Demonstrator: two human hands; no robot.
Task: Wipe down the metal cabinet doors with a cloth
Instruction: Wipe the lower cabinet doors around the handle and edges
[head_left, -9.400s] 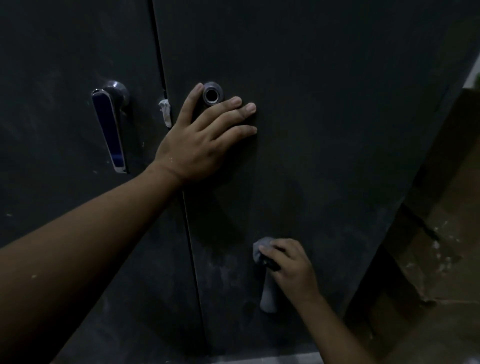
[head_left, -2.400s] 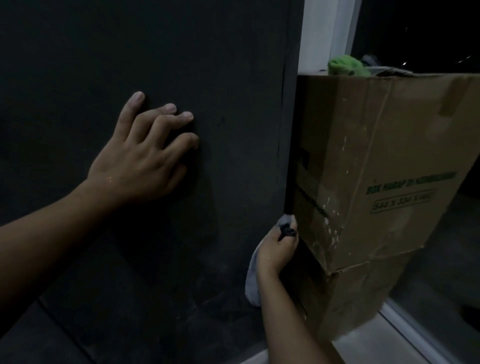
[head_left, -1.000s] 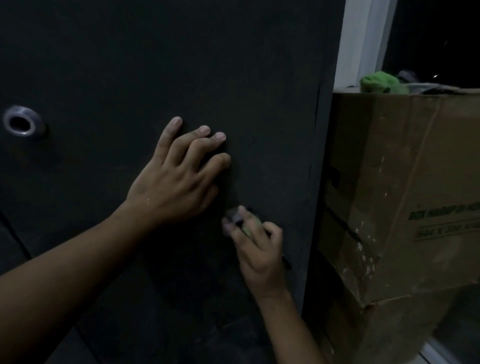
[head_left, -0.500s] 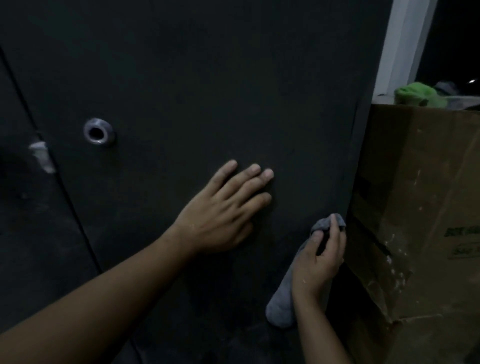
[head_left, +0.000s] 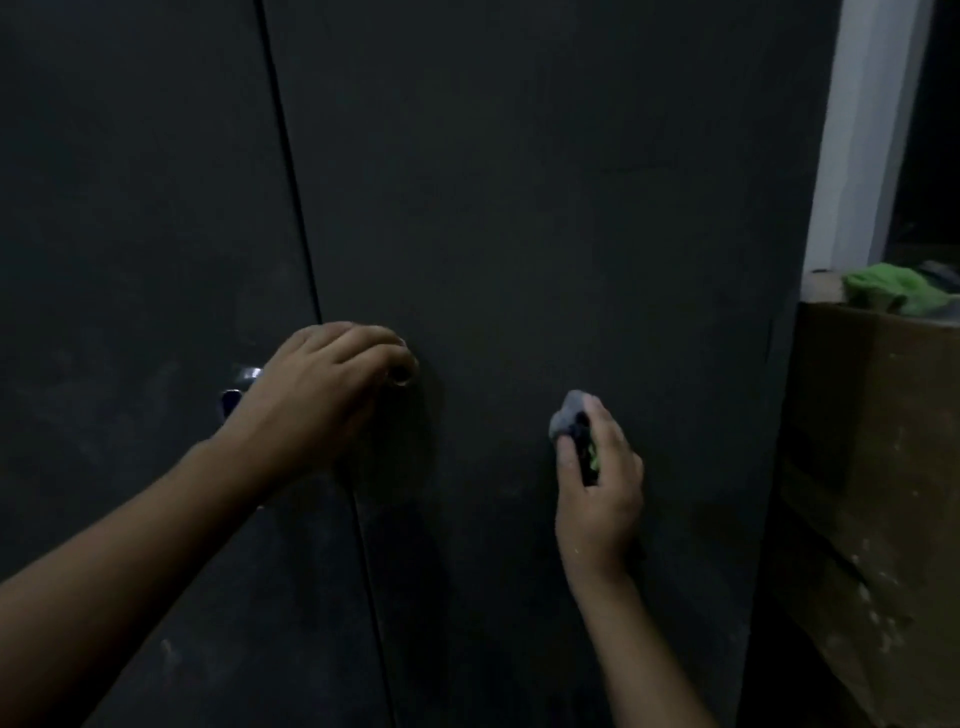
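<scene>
Two dark metal cabinet doors fill the view, the left door (head_left: 130, 234) and the right door (head_left: 571, 182), split by a thin vertical seam. My right hand (head_left: 600, 488) grips a bunched grey cloth (head_left: 569, 418) and holds it against the right door at mid height. My left hand (head_left: 322, 395) rests on the right door just past the seam, fingers bent, with its fingertips over the round metal lock ring (head_left: 402, 375). A chrome door handle (head_left: 236, 395) on the left door shows partly behind my left wrist.
A tall cardboard box (head_left: 872, 493) stands close against the cabinet's right side, with a green rag (head_left: 883, 293) on top. A white frame post (head_left: 862, 130) rises behind it. Pale smudges mark the lower doors.
The view has swung left and up. My left hand slid left from the door's middle to the lock ring and its fingers bent. My right hand moved the cloth up from the door's right edge.
</scene>
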